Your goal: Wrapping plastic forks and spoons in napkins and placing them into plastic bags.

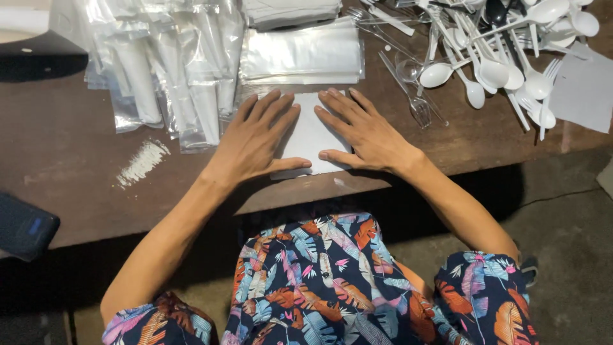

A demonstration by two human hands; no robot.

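- Your left hand [255,137] and right hand [364,131] lie flat, fingers spread, pressing a white napkin [311,131] at the table's [96,185] near edge, grasping nothing.
- Plastic spoons [498,45] crowd the far right corner.

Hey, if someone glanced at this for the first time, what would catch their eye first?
Probably the left hand and right hand, pressed flat side by side on a white paper napkin at the near edge of the brown wooden table. Next, the heap of white plastic spoons and forks at the far right, and the pile of clear plastic sleeves at the far left.
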